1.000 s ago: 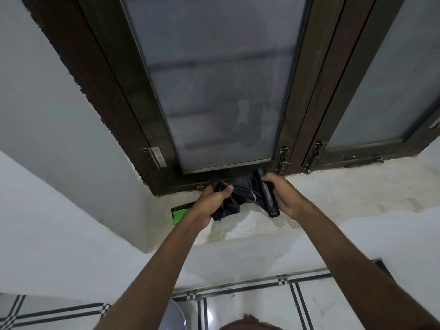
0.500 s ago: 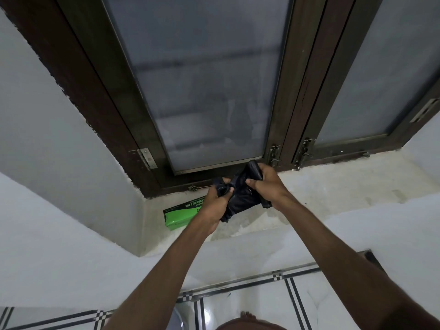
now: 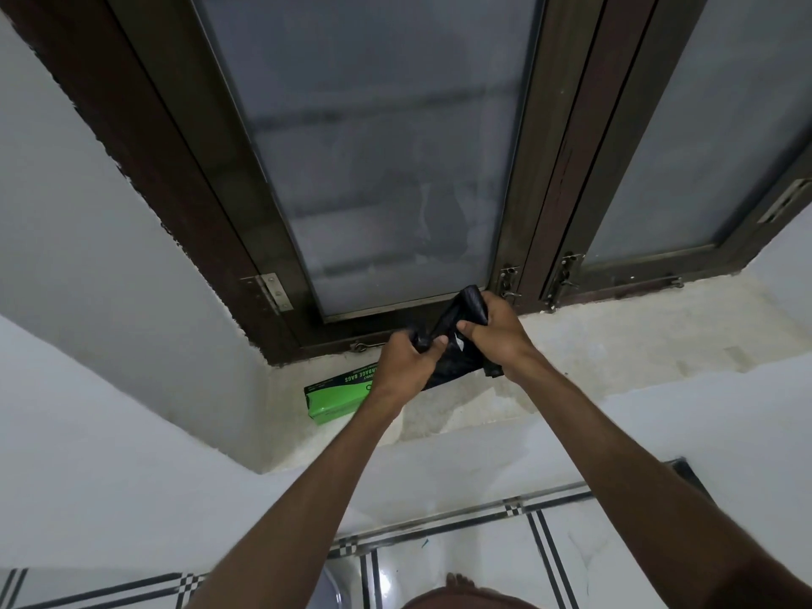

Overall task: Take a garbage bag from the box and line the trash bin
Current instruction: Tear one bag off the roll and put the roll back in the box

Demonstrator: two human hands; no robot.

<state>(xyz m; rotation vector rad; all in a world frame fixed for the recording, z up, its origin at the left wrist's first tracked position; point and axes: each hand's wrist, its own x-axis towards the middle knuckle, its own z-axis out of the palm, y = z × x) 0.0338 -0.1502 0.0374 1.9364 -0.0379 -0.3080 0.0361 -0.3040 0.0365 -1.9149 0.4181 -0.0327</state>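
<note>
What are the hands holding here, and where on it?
Both grip a bunched black garbage bag: the left hand pinches its lower left end, and the right hand clasps its upper right part.

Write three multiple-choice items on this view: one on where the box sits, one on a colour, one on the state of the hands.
1. Where is the garbage bag box?
A. on the window ledge
B. on the tiled floor
C. inside a bin

2. What colour is the garbage bag?
A. white
B. black
C. green

3. How is the bag held?
A. left hand only
B. right hand only
C. both hands

Key: 1 A, the green box lies on the ledge below the window. 2 B, the crumpled plastic is black. 3 C, each hand is closed on part of the bag.
</note>
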